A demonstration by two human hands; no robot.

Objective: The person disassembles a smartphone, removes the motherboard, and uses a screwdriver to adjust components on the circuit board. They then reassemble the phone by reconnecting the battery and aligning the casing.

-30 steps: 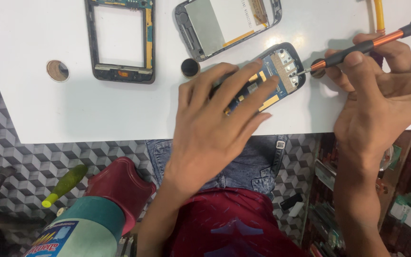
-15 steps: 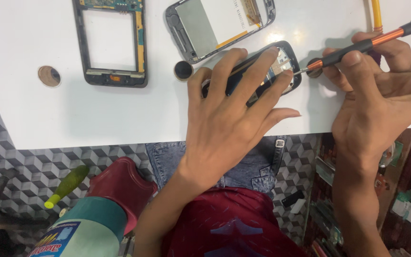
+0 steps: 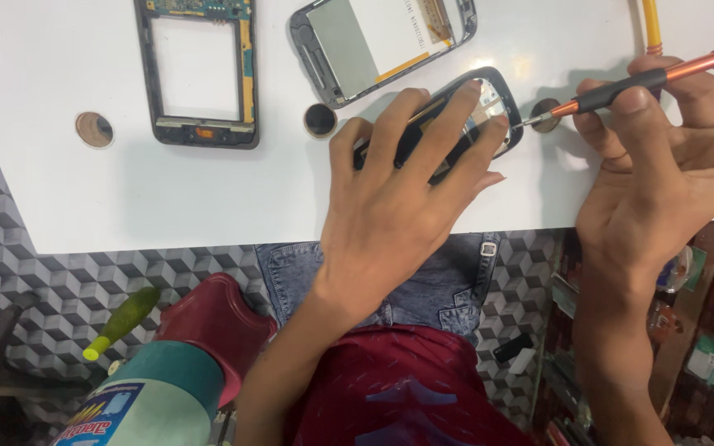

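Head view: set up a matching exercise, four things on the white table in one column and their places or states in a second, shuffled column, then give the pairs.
Things
1. dark phone body
2. screwdriver
3. empty phone frame
4. screen assembly

Places or states
A. lies alone toward the table's left, hollow in the middle
B. held in the right hand, tip at the phone's edge
C. pinned under the fingers of the left hand
D. lies at the table's far edge, just beyond the left hand

Pairs: 1-C, 2-B, 3-A, 4-D
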